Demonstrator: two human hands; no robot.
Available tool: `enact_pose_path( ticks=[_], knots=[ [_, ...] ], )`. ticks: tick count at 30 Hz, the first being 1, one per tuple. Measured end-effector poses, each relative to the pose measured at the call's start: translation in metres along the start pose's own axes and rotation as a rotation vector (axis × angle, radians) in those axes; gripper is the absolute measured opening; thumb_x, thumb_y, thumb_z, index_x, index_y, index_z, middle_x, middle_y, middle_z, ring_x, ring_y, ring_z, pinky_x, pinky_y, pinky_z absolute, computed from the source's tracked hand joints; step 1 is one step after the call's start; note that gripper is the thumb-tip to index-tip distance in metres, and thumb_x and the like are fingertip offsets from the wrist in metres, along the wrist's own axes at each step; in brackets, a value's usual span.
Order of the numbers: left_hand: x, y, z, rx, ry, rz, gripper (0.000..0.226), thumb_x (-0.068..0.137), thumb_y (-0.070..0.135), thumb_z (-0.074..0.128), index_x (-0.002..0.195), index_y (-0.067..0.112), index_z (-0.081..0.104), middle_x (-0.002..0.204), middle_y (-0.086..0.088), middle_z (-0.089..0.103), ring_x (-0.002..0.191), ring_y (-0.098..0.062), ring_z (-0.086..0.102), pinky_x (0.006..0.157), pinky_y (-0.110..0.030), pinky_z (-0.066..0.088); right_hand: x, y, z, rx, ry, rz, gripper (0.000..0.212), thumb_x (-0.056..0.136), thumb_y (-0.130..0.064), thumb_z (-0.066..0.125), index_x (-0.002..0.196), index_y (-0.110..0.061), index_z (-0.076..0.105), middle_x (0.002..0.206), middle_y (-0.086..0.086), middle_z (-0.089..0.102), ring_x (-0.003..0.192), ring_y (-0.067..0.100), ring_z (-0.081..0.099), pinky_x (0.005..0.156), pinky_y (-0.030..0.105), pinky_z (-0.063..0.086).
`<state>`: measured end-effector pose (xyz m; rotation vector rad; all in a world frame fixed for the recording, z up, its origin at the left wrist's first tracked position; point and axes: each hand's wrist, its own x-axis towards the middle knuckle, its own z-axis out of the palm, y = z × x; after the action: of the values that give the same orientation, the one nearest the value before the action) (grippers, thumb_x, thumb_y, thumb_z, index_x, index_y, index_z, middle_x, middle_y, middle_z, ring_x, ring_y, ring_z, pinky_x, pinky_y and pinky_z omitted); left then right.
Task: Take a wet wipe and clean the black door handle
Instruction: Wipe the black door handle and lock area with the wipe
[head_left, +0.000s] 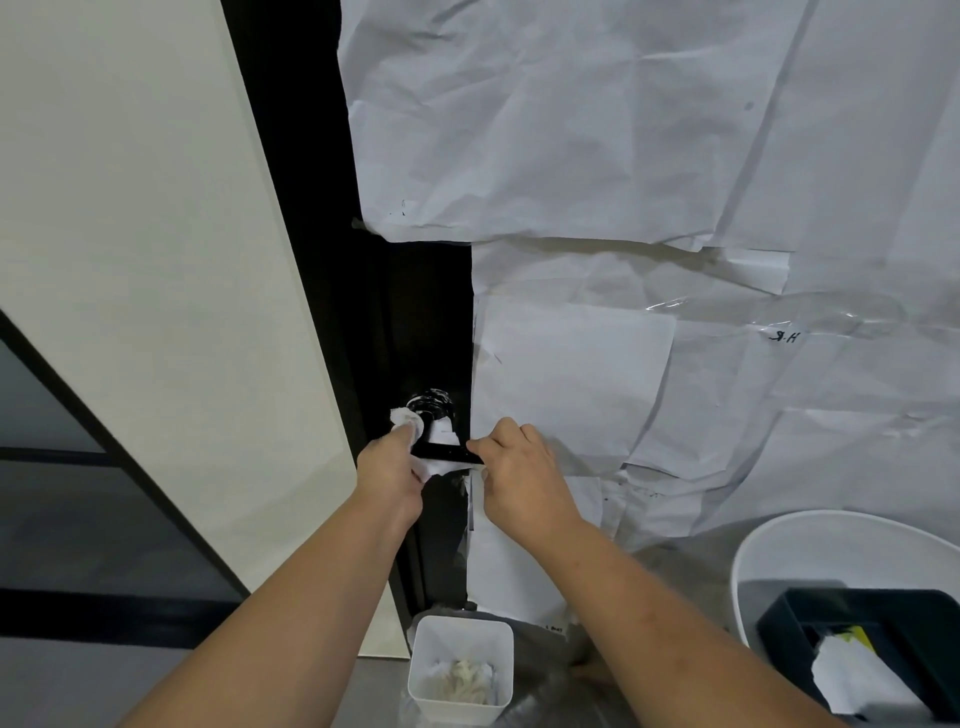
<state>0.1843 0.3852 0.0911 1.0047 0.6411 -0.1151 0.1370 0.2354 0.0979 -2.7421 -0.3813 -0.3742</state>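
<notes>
A black lever door handle (449, 455) sticks out from the black door strip (415, 322), its round base smeared with white. My left hand (392, 465) grips a white wet wipe (410, 422) bunched round the handle's inner end by the base. My right hand (519, 475) pinches the lever's outer end, and a strip of wipe hangs under its fingers. Both forearms reach up from the bottom of the view.
Crumpled white paper (649, 156) covers the door to the right of the handle. A small white bin (460, 670) with used wipes stands below. At the lower right a white basin (779, 540) holds a dark wipe box (883, 649). A cream wall panel (156, 260) lies left.
</notes>
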Motion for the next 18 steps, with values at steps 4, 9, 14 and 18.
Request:
enact_pose_path(
  ticks=[4,9,14,18],
  knots=[
    [-0.011,-0.002,-0.006,-0.061,-0.089,-0.067,0.025,0.097,0.013,0.056,0.119,0.003,0.06,0.111,-0.018,0.069,0.092,-0.03,0.07,0.062,-0.036,0.058,0.0,-0.001,-0.001,-0.007,-0.007,0.005,0.048,0.077,-0.001,0.057,0.122,-0.017,0.06,0.104,0.002,0.051,0.093,0.025,0.044,0.078,0.037,0.045],
    [-0.016,-0.002,-0.016,-0.05,-0.124,-0.111,0.024,0.097,0.013,0.054,0.118,0.003,0.059,0.105,-0.016,0.069,0.088,-0.028,0.069,0.059,-0.036,0.054,0.0,-0.002,-0.001,-0.003,-0.006,0.009,0.048,0.075,0.001,0.057,0.12,-0.017,0.062,0.103,0.001,0.051,0.092,0.023,0.045,0.077,0.036,0.045],
    [-0.013,0.005,-0.01,-0.002,-0.111,-0.13,0.02,0.097,0.013,0.056,0.113,0.003,0.062,0.102,-0.017,0.071,0.083,-0.029,0.071,0.056,-0.037,0.056,0.001,-0.003,-0.001,-0.001,-0.001,0.014,0.046,0.077,-0.001,0.057,0.119,-0.016,0.062,0.103,0.002,0.051,0.093,0.024,0.045,0.077,0.036,0.044],
    [-0.006,0.009,-0.007,0.042,-0.049,-0.037,0.028,0.088,0.01,0.067,0.115,0.002,0.063,0.109,-0.021,0.07,0.09,-0.036,0.072,0.07,-0.047,0.061,0.002,-0.004,0.0,-0.003,0.007,0.025,0.046,0.076,0.0,0.057,0.119,-0.017,0.063,0.103,0.002,0.052,0.092,0.024,0.046,0.076,0.036,0.045]
  ],
)
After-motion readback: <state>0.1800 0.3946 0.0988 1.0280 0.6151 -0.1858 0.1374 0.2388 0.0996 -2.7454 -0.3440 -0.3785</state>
